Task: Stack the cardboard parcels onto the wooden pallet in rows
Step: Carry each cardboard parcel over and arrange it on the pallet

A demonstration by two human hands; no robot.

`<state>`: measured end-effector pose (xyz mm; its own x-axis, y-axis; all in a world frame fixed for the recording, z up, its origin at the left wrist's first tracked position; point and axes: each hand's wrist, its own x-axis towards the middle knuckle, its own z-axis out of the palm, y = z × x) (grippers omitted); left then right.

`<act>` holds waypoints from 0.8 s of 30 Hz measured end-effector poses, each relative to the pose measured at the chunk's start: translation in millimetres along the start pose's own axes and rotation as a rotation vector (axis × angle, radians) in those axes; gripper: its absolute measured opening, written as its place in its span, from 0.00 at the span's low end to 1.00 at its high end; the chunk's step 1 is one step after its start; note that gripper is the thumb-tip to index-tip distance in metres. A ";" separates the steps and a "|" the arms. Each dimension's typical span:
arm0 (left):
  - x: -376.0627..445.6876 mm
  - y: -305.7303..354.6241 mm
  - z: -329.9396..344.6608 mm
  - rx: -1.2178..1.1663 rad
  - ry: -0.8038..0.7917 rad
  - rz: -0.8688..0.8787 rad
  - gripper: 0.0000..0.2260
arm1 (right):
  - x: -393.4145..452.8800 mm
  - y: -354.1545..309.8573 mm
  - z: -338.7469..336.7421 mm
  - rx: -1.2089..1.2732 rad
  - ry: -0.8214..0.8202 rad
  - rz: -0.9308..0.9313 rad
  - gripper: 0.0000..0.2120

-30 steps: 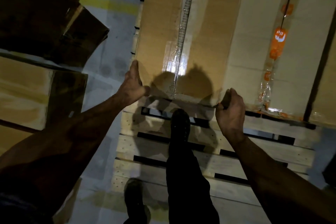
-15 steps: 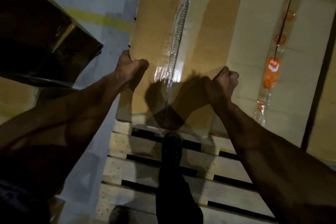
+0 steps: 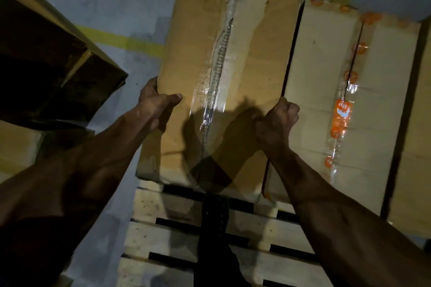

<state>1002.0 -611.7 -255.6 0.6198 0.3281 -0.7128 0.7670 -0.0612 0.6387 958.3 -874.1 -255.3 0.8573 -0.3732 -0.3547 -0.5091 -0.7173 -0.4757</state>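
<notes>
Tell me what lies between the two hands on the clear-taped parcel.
In the head view, between the left hand and the right hand lies the parcel's top face, crossed by its clear tape seam and the hands' shadows.

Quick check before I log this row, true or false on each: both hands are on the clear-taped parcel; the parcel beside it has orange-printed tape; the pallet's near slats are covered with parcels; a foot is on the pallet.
1. Both hands are on the clear-taped parcel. True: the left hand grips its left edge, the right hand its right edge.
2. The neighbouring parcel has orange-printed tape. True.
3. The pallet has its near slats covered with parcels. False: they are bare.
4. A foot is on the pallet. True.
</notes>
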 end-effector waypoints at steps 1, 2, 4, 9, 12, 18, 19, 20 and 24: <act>0.0 1.4 -1.0 -0.006 -0.003 0.003 0.29 | 0.7 -1.3 -1.0 0.001 0.003 -0.014 0.30; 0.5 3.5 -1.5 -0.016 -0.002 0.009 0.29 | 1.8 -2.6 -2.2 -0.003 0.004 -0.030 0.31; 1.7 7.7 0.2 -0.025 -0.002 0.007 0.29 | 3.7 -2.6 -4.2 -0.018 -0.009 -0.044 0.32; -3.0 -1.5 11.7 0.054 -0.025 0.038 0.30 | 5.0 7.1 -6.0 -0.070 -0.093 0.055 0.31; 0.1 -9.4 15.5 0.108 -0.030 0.096 0.30 | 2.8 8.6 -2.0 -0.107 -0.085 0.053 0.32; -9.0 -18.2 1.9 0.383 -0.103 0.184 0.45 | -32.1 18.2 -5.1 -0.220 -0.089 -0.101 0.36; -13.1 -24.9 -1.9 0.442 -0.120 0.214 0.50 | -43.5 24.3 -6.4 -0.238 -0.119 -0.135 0.36; -20.6 -32.1 -5.0 0.509 -0.126 0.235 0.52 | -55.7 31.2 -8.3 -0.250 -0.155 -0.151 0.37; -65.9 -58.9 -20.1 0.841 -0.168 0.253 0.49 | -105.8 65.0 -13.0 -0.312 -0.321 -0.203 0.43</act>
<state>912.7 -610.8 -240.4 0.7525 0.0723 -0.6546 0.4306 -0.8061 0.4060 835.5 -888.9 -238.2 0.8448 -0.0429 -0.5334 -0.2452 -0.9169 -0.3147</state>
